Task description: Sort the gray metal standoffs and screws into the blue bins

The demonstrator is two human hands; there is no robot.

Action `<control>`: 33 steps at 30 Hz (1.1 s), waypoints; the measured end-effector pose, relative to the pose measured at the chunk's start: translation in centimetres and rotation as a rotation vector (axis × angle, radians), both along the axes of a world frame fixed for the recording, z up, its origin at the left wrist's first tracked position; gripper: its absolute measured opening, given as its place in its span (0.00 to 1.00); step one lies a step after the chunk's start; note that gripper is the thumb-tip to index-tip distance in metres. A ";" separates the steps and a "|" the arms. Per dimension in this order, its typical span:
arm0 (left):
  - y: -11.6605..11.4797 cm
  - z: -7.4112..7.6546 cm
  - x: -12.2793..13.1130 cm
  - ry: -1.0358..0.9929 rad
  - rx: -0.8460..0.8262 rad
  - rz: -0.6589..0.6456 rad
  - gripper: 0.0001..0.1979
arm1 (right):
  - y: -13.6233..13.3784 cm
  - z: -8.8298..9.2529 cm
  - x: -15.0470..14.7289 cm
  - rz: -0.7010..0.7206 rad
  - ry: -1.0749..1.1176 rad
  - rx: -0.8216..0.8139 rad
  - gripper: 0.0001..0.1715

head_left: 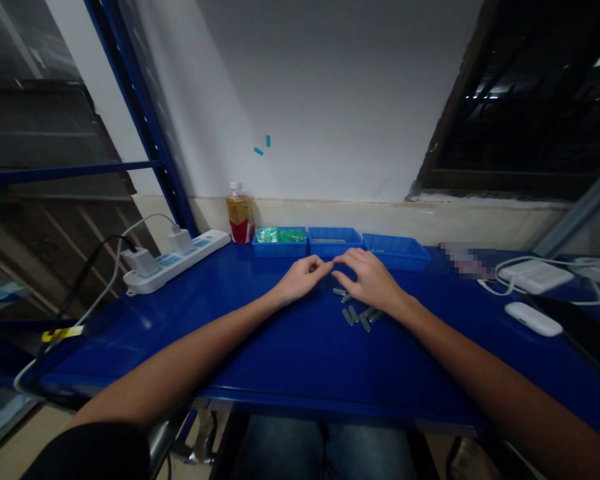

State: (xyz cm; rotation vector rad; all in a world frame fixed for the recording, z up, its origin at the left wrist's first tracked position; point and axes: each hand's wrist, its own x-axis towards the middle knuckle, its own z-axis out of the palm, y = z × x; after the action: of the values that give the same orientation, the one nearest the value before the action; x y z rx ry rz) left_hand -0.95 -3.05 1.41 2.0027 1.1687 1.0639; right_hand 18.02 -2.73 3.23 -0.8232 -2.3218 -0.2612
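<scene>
My left hand is closed in a pinch above the blue table, its fingertips close to those of my right hand. Whatever the left fingers hold, if anything, is too small to make out. The thumb and forefinger of my right hand curve toward the left fingertips, and anything between them is likewise hidden. Several small clear greenish cylinders lie loose on the table below and partly behind my right hand. Just beyond the hands stands a blue bin with thin rods in it.
A blue bin with green packets and another blue bin flank the middle one. A drink bottle stands by the wall. At left lies a power strip; at right are a white charger, cables and a white case.
</scene>
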 end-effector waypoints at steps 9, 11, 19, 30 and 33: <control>-0.5 -0.3 0.3 0.183 0.089 -0.120 0.17 | 0.9 0.3 0.8 -0.177 -0.023 0.044 0.08; -1.0 -0.3 0.3 0.399 0.233 -0.134 0.13 | 2.4 0.2 2.5 -0.374 0.022 0.056 0.12; -1.2 -0.6 0.4 0.639 0.357 -0.054 0.11 | 5.5 -1.0 7.0 -0.748 0.108 -0.066 0.16; -0.3 -0.3 0.4 0.376 0.294 0.064 0.17 | 0.2 -0.5 0.1 0.059 -0.100 -0.065 0.07; -0.2 -0.4 0.4 0.355 0.282 0.058 0.18 | 0.4 -0.8 0.2 0.064 -0.076 -0.067 0.06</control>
State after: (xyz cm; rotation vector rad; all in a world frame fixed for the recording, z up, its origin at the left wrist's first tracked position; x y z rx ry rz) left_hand -0.59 -3.24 1.02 2.4681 1.3200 0.9695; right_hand 18.21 -2.35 2.44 -0.7825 -2.4347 -0.1903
